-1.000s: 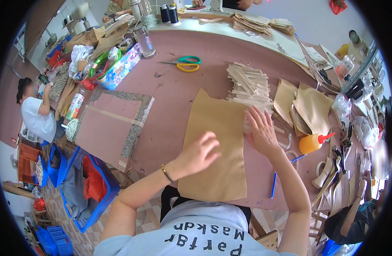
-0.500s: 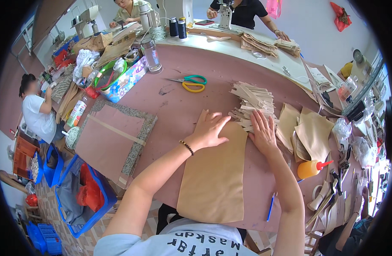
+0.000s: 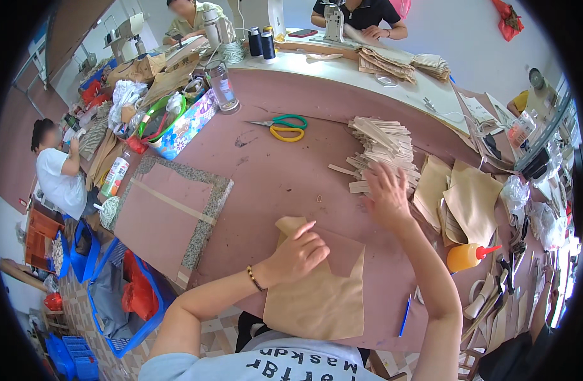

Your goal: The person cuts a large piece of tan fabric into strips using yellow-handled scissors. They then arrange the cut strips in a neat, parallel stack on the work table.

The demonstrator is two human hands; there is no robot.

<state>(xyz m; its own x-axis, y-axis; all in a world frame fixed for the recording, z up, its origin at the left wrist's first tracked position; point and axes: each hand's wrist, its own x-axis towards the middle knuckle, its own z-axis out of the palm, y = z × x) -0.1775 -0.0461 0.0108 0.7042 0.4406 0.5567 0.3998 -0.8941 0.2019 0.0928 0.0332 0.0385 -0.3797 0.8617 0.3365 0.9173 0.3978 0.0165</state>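
Your left hand [image 3: 301, 253] pins the folded brown paper [image 3: 317, 289] flat at the table's [image 3: 272, 171] near edge while your open right hand [image 3: 385, 193] fingers the strip stack [image 3: 383, 147]; a careless pull could topple loose strips.

This is a busy workshop where people make things out of brown paper; a big pink table [image 3: 285, 184] holds a tall pile of paper strips [image 3: 383, 143], flat brown paper pieces [image 3: 469, 200], scissors [image 3: 285, 127] with green and yellow handles and an orange glue bottle [image 3: 469, 257]. At the far end sits a sewing machine [image 3: 332, 19] with dark thread spools [image 3: 261, 43] near it; other workers sit around the room, and blue crates [image 3: 72, 260] stand on the floor.
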